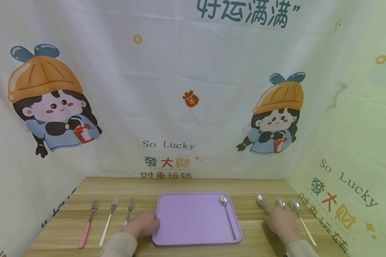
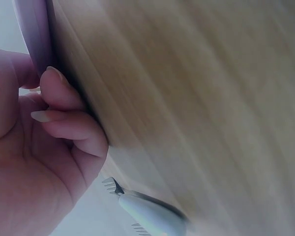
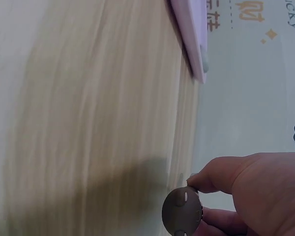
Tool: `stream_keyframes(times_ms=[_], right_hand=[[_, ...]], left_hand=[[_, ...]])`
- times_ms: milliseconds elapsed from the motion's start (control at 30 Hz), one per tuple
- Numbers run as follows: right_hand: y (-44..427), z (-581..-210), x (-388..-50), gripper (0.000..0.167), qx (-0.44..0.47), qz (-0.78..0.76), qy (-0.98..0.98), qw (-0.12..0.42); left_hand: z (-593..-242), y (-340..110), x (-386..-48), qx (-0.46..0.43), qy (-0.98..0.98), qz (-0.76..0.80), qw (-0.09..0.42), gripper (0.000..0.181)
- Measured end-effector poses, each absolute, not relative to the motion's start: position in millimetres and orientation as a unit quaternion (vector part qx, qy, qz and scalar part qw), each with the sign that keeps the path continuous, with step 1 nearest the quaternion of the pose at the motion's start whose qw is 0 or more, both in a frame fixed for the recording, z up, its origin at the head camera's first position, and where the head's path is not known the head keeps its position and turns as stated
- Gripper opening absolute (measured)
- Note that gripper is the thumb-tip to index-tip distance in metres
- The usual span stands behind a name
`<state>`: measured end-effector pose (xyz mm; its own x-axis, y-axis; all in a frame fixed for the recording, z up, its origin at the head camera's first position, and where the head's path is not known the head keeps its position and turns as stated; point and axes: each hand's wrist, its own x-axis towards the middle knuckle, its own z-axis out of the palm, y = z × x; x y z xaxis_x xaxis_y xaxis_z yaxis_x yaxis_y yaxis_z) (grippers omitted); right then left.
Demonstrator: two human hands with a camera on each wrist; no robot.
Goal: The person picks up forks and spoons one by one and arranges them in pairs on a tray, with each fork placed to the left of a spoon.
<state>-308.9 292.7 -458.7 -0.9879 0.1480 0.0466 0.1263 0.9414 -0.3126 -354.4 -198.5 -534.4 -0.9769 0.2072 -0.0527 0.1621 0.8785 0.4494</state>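
Observation:
My left hand (image 1: 146, 223) grips the left rim of a purple tray (image 1: 189, 219), thumb above and curled fingers below in the left wrist view. A metal spoon (image 1: 227, 217) lies along the tray's right side. My right hand (image 1: 282, 222) pinches the handle of another spoon (image 1: 261, 200), whose bowl points away from me. In the right wrist view a rounded grey handle end (image 3: 182, 211) shows between thumb and fingers. Beside it, a second spoon (image 1: 280, 203) is mostly hidden by the hand. Farther right lies a spoon with a cream handle (image 1: 305, 226).
Left of the tray are a pink-handled fork (image 1: 87, 228), a cream-handled fork (image 1: 107, 225) and a light-blue-handled fork (image 1: 130, 205) partly behind my left hand. A printed cloth (image 1: 218, 117) hangs behind the wooden table (image 1: 193, 184) and along both sides.

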Motion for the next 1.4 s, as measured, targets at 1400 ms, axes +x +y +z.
stream_keyframes(times_ms=[1400], right_hand=[[178.5, -444.0, -305.1, 0.038, 0.001, 0.198, -0.979, 0.041]], left_hand=[[-529.4, -196.2, -350.4, 0.085, 0.969, 0.225, 0.053, 0.024]])
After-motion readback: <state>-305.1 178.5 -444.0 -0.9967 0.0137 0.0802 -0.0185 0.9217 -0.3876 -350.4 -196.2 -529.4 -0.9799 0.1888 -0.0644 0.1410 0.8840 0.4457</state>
